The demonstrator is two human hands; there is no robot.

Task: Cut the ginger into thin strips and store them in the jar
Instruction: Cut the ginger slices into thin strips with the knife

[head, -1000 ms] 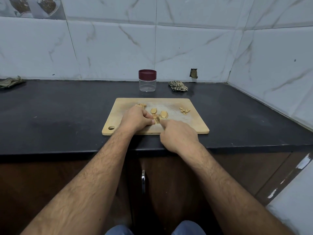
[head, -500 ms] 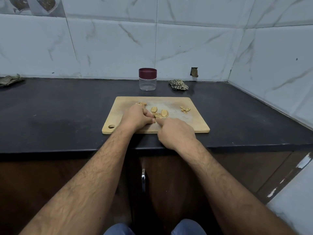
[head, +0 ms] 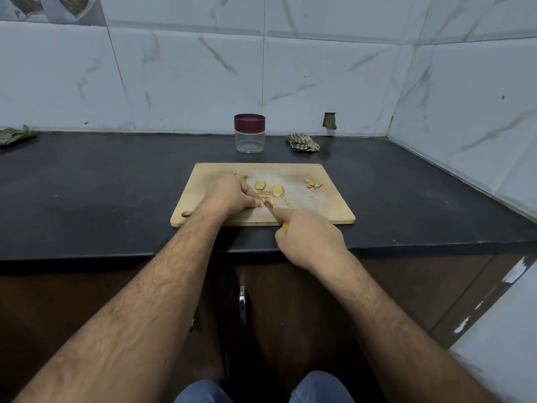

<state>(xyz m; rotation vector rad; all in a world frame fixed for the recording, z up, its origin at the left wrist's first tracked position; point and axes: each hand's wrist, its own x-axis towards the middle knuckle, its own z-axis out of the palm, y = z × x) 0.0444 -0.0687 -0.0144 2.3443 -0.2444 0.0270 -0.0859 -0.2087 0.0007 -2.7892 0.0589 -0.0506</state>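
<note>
A rectangular wooden board [head: 328, 210], pale, with rounded corners and a round hole at its near left corner, lies on a matte black counter [head: 87, 199] close to the front edge. The middle of the board is scuffed whitish.

The left hand [head: 229, 196] rests on the board left of centre, fingers curled down, fingertips pinning a small tan ginger piece [head: 263, 202] flat against the wood. The right hand [head: 311, 237] sits over the board's near edge, fingers wrapped round a knife [head: 271, 211] with a yellow handle that shows only as a sliver under the palm; the forefinger lies stretched along the back of the thin metal blade, whose tip meets the pinned ginger.

Just beyond the blade lie two smooth oval ginger slices [head: 277, 191]. A small heap of thin strips [head: 313, 185] sits near the board's right edge, and another clump of bits [head: 241, 175] lies toward the far edge, partly behind the left hand.

The jar [head: 250, 133], a clear round plastic one with a maroon ribbed lid screwed on, stands at the back of the counter by the glossy marble-veined tiles [head: 186, 80]. A crumpled checked cloth [head: 302, 142] lies to its right, another rag [head: 14, 135] at the far left edge.
</note>
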